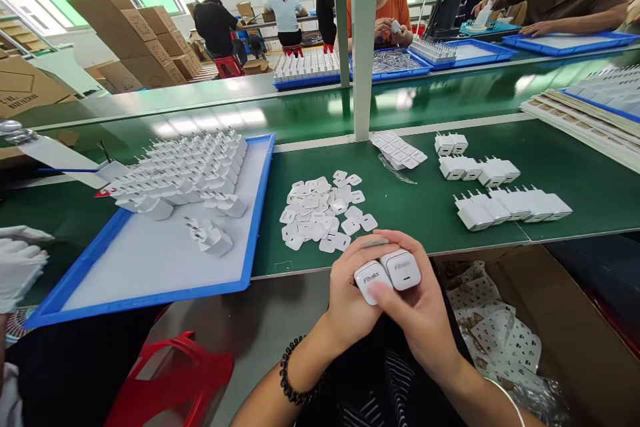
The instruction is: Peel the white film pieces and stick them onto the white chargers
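Observation:
Two white chargers are held side by side above my lap, at the table's front edge. My left hand (353,300) is wrapped round the left charger (371,278), which shows printed lettering. Around the right charger (401,269), with lettering and a dark slot, my right hand (425,310) is closed, its thumb on the left charger's face. Just beyond my hands lies a loose pile of small white square pieces (317,210). Rows of white chargers (515,205) with pins stand to the right on the green table (415,203).
A blue-rimmed tray (257,213) with many chargers is on the left, beside another person's gloved hand (20,260). Behind the pile lies a stack of white pieces (399,149). An upright post (362,47) rises at the table's back. An open carton (585,327) is below right.

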Demonstrator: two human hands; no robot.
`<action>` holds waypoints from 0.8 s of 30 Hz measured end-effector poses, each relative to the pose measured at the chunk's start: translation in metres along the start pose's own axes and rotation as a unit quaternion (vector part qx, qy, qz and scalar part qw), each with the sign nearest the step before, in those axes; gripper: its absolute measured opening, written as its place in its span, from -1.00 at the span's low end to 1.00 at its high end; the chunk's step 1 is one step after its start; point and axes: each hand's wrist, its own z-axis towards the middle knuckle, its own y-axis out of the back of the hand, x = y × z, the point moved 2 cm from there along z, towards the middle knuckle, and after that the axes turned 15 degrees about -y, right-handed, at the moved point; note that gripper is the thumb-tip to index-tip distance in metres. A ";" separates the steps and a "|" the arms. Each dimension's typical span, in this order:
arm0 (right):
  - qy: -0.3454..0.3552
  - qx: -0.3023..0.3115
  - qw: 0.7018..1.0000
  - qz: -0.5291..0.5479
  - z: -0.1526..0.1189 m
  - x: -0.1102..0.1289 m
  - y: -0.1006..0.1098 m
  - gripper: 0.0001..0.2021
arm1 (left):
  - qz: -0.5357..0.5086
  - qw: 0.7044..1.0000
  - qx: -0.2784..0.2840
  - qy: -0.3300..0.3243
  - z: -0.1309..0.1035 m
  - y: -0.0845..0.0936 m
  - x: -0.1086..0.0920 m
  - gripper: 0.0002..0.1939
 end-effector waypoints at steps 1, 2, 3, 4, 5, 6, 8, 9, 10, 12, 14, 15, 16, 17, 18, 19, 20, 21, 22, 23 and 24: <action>0.001 -0.005 1.000 -0.005 -0.001 0.000 -0.001 -0.52 | 0.003 1.000 0.001 0.001 0.000 0.000 0.000 -0.64; 0.002 -0.011 1.000 -0.009 -0.001 0.000 -0.002 -0.48 | 0.006 1.000 0.003 0.002 -0.001 0.000 0.000 -0.63; 0.004 -0.018 1.000 -0.012 -0.001 0.001 -0.003 -0.45 | 0.007 1.000 0.006 0.002 -0.001 0.001 0.000 -0.62; 0.008 -0.025 1.000 -0.015 -0.001 0.001 -0.004 -0.43 | 0.009 1.000 0.009 0.001 -0.001 0.001 0.000 -0.61; 0.012 -0.032 0.999 -0.019 -0.001 0.001 -0.005 -0.42 | 0.011 1.000 0.011 0.000 -0.001 0.001 0.000 -0.62; 0.018 -0.040 0.999 -0.025 0.000 0.001 -0.006 -0.43 | 0.014 1.000 0.012 -0.001 -0.002 0.001 0.000 -0.63; 0.039 -0.056 0.997 -0.038 0.002 0.000 -0.006 -0.47 | 0.026 1.000 0.012 -0.006 -0.002 0.001 0.000 -0.69; 0.052 -0.064 0.995 -0.046 0.003 -0.001 -0.006 -0.50 | 0.035 0.999 0.010 -0.010 -0.002 0.001 0.000 -0.72; 0.067 -0.074 0.994 -0.055 0.004 -0.001 -0.006 -0.53 | 0.043 0.999 0.007 -0.016 -0.002 0.000 0.001 -0.75; 0.099 -0.096 0.988 -0.072 0.006 -0.003 -0.005 -0.61 | 0.055 0.998 0.004 -0.032 -0.002 0.001 0.000 -0.78; 0.123 -0.115 0.982 -0.084 0.007 -0.005 -0.003 -0.68 | 0.058 0.997 0.009 -0.049 0.001 0.002 -0.001 -0.75; 0.129 -0.113 0.981 -0.089 0.008 -0.006 -0.002 -0.69 | 0.058 0.997 0.015 -0.052 0.003 0.004 -0.002 -0.73; 0.129 -0.099 0.982 -0.096 0.009 -0.007 -0.001 -0.69 | 0.056 0.997 0.022 -0.053 0.004 0.006 -0.002 -0.71; 0.121 -0.072 0.985 -0.103 0.010 -0.007 0.000 -0.67 | 0.056 0.997 0.032 -0.051 0.006 0.010 -0.002 -0.69; 0.108 -0.036 0.987 -0.111 0.012 -0.008 0.001 -0.64 | 0.059 0.996 0.043 -0.047 0.008 0.014 -0.003 -0.68; 0.091 0.003 0.989 -0.117 0.014 -0.009 0.002 -0.62 | 0.065 0.995 0.055 -0.043 0.008 0.018 -0.002 -0.68; 0.073 0.038 0.990 -0.118 0.016 -0.010 0.004 -0.60 | 0.074 0.994 0.069 -0.038 0.008 0.024 -0.002 -0.67; 0.052 0.065 0.990 -0.116 0.018 -0.010 0.006 -0.60 | 0.089 0.992 0.083 -0.034 0.007 0.029 -0.001 -0.67; 0.029 0.082 0.990 -0.113 0.021 -0.011 0.008 -0.61 | 0.108 0.989 0.098 -0.031 0.006 0.035 0.000 -0.65; 0.008 0.089 0.990 -0.113 0.024 -0.011 0.011 -0.63 | 0.132 0.984 0.113 -0.030 0.004 0.042 0.001 -0.64; -0.011 0.086 0.989 -0.117 0.027 -0.011 0.015 -0.65 | 0.162 0.978 0.129 -0.032 0.003 0.048 0.002 -0.63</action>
